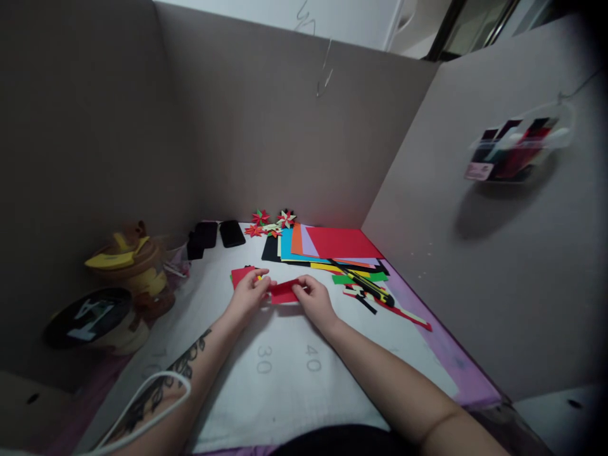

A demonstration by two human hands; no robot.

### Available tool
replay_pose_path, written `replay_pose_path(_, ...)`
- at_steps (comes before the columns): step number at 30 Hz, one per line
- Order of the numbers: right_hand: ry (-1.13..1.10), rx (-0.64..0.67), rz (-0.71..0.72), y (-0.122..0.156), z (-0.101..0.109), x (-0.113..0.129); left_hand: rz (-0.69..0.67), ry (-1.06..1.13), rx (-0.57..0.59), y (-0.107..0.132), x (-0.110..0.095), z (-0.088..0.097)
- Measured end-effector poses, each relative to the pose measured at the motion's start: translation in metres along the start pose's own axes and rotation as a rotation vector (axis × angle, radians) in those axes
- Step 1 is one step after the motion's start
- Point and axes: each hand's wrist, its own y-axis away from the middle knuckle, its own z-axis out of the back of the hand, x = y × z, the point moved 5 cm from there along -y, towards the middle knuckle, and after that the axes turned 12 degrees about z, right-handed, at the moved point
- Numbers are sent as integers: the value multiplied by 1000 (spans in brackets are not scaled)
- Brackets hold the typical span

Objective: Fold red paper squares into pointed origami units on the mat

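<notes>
Between my two hands is a small red piece of paper (284,293), held a little above the white mat. My right hand (317,303) pinches its right end between thumb and fingers. At its left edge, the fingertips of my left hand (249,292) close on the paper, though their exact hold is partly hidden. Just behind my left hand lies a small stack of red paper pieces (241,276), with a bit of green showing at its edge.
Coloured sheets (339,242) lie at the back right, with a yellow-black utility knife (368,286) and paper strips (411,318) in front. Folded paper stars (286,219) and a black phone (232,234) sit at the back. A cap (90,318) stands left.
</notes>
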Motion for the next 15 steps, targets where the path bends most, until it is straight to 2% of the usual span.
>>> replay_pose_path(4, -136, 38, -124, 0, -6, -14, -101, -143, 61, 6, -5, -6)
replay_pose_path(7, -166, 62, -139, 1, -9, -20, -119, -321, 104, 8, -1, -10)
replay_pose_path(9, -143, 39, -106, 0, -6, -20, -140, -416, 75, 7, 1, -8)
replay_pose_path(12, 35, 34, 105, -4, 3, -8, -146, -415, -58, 1, 4, 1)
replay_pose_path(13, 123, 88, 217, -5, 3, 0, -130, -374, -94, -2, 6, 4)
replay_pose_path(15, 268, 291, 432, -1, -4, 14, -87, -274, -129, -7, 11, 9)
